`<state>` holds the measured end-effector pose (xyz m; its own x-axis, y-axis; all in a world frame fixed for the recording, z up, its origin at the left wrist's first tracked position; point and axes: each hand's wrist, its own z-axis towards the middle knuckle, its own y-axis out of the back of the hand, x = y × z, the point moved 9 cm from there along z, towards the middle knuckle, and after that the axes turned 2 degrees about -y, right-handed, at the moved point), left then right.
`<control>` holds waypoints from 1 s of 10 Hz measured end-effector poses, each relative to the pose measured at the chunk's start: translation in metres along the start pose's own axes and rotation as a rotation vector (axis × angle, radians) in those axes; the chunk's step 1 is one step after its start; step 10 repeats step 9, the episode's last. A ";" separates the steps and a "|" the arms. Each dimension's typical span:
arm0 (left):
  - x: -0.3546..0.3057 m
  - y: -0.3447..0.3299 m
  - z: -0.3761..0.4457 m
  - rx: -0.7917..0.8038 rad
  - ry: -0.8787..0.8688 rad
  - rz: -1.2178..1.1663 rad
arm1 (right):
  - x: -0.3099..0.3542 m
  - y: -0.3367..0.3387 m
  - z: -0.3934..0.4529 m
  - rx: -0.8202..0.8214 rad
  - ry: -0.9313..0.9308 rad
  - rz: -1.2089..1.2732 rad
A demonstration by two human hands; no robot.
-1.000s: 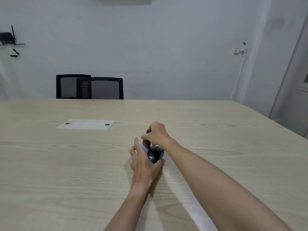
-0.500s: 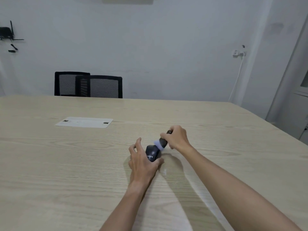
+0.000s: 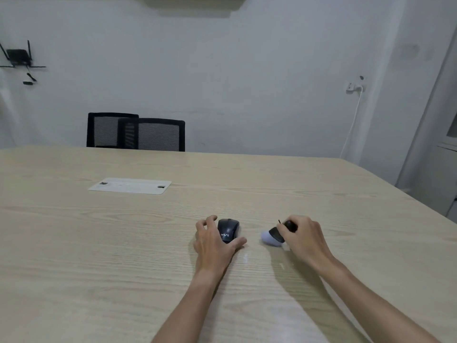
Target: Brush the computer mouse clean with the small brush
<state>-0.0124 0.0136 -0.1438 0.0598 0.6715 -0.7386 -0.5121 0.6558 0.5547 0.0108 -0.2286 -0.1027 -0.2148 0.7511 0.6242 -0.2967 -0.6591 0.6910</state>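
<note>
A black computer mouse with white lettering lies flat on the wooden table. My left hand cups it from the near left, fingers on its left side and thumb at its near right. To the right, my right hand grips the small brush by its black handle. Its pale bristle head points left and rests on or just above the table, a short gap away from the mouse.
A white flat plate with two slots lies on the table farther back to the left. Two black mesh chairs stand behind the far edge. The table's right edge runs diagonally at the right.
My right hand has carried the brush off the mouse and to the right, down toward the table. The mouse now lies flat under my left hand instead of being tilted up.
</note>
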 end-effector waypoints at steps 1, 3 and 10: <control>0.000 -0.001 -0.002 0.015 0.026 0.026 | 0.004 -0.001 -0.018 -0.023 0.103 -0.025; 0.004 -0.003 -0.004 0.138 0.060 0.005 | 0.031 -0.028 -0.041 0.123 0.203 -0.133; 0.022 0.011 -0.009 0.160 -0.356 0.477 | 0.054 0.020 -0.059 0.025 0.199 -0.148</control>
